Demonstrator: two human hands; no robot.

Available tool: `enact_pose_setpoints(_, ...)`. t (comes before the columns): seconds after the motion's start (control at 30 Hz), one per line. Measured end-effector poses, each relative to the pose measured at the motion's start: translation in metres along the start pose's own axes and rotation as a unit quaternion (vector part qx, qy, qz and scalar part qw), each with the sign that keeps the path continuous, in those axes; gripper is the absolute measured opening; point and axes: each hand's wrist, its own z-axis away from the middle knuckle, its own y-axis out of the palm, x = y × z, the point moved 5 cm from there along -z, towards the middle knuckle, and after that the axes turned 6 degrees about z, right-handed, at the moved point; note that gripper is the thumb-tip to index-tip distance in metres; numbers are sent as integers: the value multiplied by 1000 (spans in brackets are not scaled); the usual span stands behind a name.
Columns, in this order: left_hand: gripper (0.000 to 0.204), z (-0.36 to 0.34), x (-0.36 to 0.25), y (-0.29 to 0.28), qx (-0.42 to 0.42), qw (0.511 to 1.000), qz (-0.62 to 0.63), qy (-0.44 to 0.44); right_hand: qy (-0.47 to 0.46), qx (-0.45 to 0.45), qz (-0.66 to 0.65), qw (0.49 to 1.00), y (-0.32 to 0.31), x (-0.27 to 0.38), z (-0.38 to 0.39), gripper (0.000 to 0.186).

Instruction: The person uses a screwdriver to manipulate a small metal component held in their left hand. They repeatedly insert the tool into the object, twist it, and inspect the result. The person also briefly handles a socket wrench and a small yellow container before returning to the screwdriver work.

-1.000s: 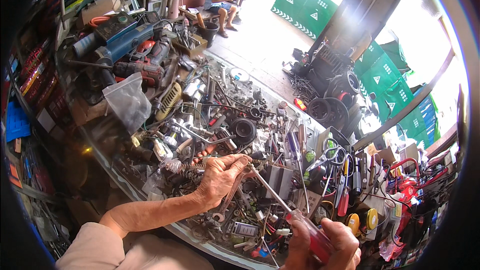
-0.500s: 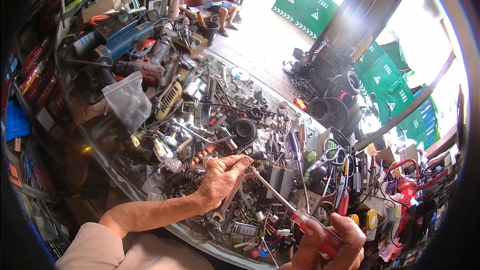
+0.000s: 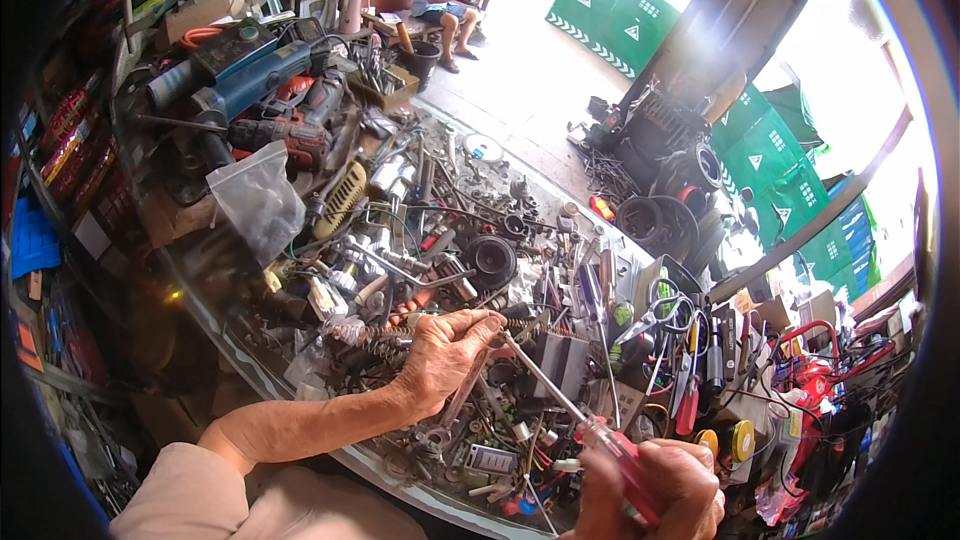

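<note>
My left hand (image 3: pixel 447 358) is closed, thumb and fingertips pinched at a small metal piece that the fingers mostly hide. A flat metal wrench (image 3: pixel 464 386) slants down from under those fingers, its lower end blurred. My right hand (image 3: pixel 665 488) is wrapped round the red, see-through handle of a screwdriver (image 3: pixel 545 383). Its shaft points up and left, and the tip meets the small piece at my left fingertips. Behind my left hand lies a long coil spring (image 3: pixel 362 333); whether the fingers touch it I cannot tell.
Loose metal parts cover the bench, with a round black part (image 3: pixel 491 260) beyond my hands. Scissors (image 3: pixel 655 316) and red-handled pliers (image 3: pixel 686 405) stand to the right. A clear plastic bag (image 3: pixel 258 202) and a red-black power drill (image 3: pixel 285 138) lie left. A person (image 3: pixel 447 5) sits far off.
My right hand has turned round the screwdriver handle, its fingers now curled further over. The screwdriver tip stays at my left fingertips. The wrench's lower end has blurred; my left hand hardly moved.
</note>
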Motion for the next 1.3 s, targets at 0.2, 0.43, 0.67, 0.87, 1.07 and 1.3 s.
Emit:
enact_pose_setpoints(0.2,19,1,-1,0,-1,1000,-30,-6,54,32,13,998,-2,4,1,25)
enact_pose_setpoints(0.43,19,1,0,2,8,1000,-9,-22,87,5,27,996,-1,-2,1,25)
enact_pose_setpoints(0.67,19,3,-4,0,-1,1000,-15,-9,75,35,20,996,1,-1,2,28)
enact_pose_setpoints(0.87,20,3,-2,2,7,999,-9,-38,121,4,1,993,0,-7,4,34)
enact_pose_setpoints(1.07,19,2,-2,1,9,999,-16,-25,65,41,-19,997,0,0,4,34)
enact_pose_setpoints(1.3,19,3,-1,1,-5,999,12,-41,99,-14,6,995,4,-10,4,41)
